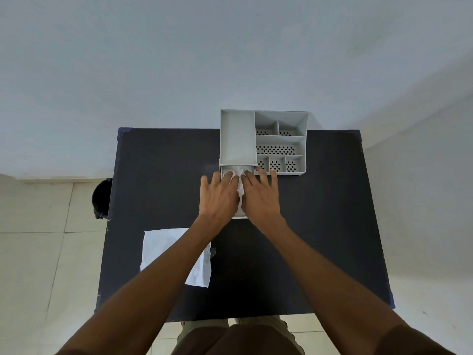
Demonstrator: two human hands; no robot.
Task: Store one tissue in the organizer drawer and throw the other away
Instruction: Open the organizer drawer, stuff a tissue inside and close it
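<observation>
— Evidently mid-stow: left hand (220,194) and right hand (258,193) side by side, fingers (261,175) spread flat, pressing a crumpled tissue (236,171) down into the pulled-out drawer (239,213). Gripping nothing, only pushing.

— And the drawer's heading?

— Long axis running from the wrists away past the fingertips, into the grey organizer (263,142) just beyond. Next, by the look of it: tuck the last folds below the rim, lift clear, slide shut.

— Second tissue?

— Lying flat under the left forearm, back of the wrists: flat tissue (163,249) on the dark table (307,226). Probably bound for the black bin (102,198), well left of the fingers.
</observation>
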